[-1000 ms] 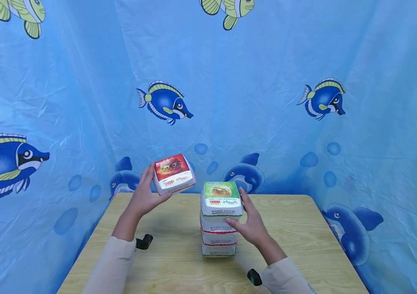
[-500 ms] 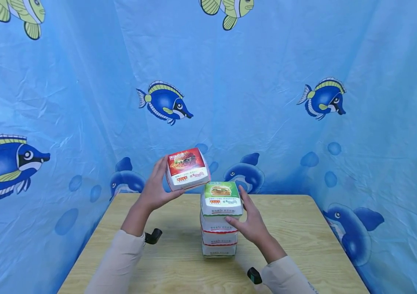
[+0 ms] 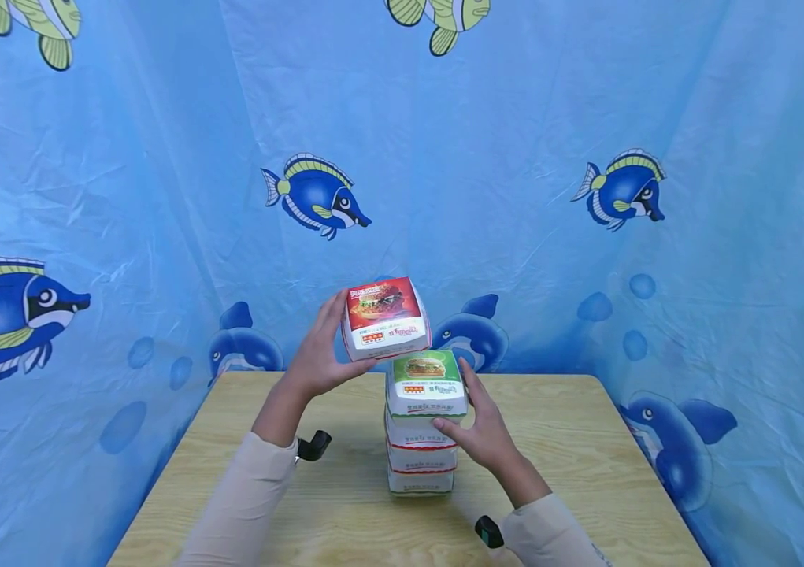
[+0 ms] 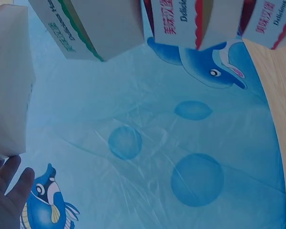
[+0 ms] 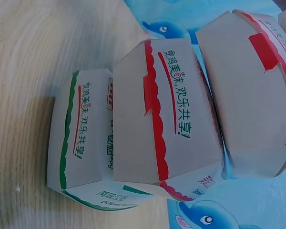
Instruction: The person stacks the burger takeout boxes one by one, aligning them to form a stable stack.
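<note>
My left hand (image 3: 318, 354) grips a burger box with a red top (image 3: 385, 315), held in the air with its lower right corner overlapping the stack's upper left in the head view. In the left wrist view this box (image 4: 9, 81) shows its pale side above the fingertips. On the table stands a stack of several burger boxes, with a green-topped box (image 3: 427, 386) uppermost. My right hand (image 3: 479, 429) holds that top box at its right side, thumb on the front. The right wrist view shows the bottom green-edged box (image 5: 81, 133) and red-edged boxes above it.
The stack stands mid-way across a light wooden table (image 3: 557, 465). Blue sheeting (image 3: 501, 142) printed with fish and dolphins hangs behind the table and along both sides. A black wrist camera (image 3: 313, 446) sits by the left sleeve, another (image 3: 490, 531) by the right.
My left hand has carried the red-topped box rightward and slightly up, from left of the stack to its top left corner. The right hand and the stack have stayed in place.
</note>
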Available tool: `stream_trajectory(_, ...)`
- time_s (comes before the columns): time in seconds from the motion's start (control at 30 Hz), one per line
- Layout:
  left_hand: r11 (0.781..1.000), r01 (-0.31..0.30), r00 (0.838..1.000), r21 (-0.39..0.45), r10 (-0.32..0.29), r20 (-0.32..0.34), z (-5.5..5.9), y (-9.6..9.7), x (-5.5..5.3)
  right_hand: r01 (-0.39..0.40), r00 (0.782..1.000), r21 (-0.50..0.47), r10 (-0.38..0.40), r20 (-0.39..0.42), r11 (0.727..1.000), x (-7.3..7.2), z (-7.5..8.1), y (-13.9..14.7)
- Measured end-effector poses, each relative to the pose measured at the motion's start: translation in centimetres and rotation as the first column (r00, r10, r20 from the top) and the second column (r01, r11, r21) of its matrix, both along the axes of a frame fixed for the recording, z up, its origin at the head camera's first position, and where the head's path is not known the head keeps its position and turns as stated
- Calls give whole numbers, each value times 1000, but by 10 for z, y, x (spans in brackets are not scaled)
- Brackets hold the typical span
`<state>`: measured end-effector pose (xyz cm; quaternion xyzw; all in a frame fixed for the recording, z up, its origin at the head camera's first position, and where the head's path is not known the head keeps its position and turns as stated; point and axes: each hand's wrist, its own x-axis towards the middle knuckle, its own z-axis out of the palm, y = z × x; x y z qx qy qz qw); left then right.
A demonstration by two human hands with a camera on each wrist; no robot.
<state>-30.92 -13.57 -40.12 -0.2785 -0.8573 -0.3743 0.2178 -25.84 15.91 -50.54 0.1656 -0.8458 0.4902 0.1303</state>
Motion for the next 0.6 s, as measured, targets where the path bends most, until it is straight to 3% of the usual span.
stream_trajectory(0.33, 998, 53, 996, -16, -52, 68, 3, 19, 5, -3, 1000, -12, 3, 3, 1000, 1, 1, 2)
stream_trajectory(0.6, 985, 144, 973, 97, -159, 167, 1, 29, 8, -7, 1000, -17, 8, 6, 1000, 2, 3, 3)
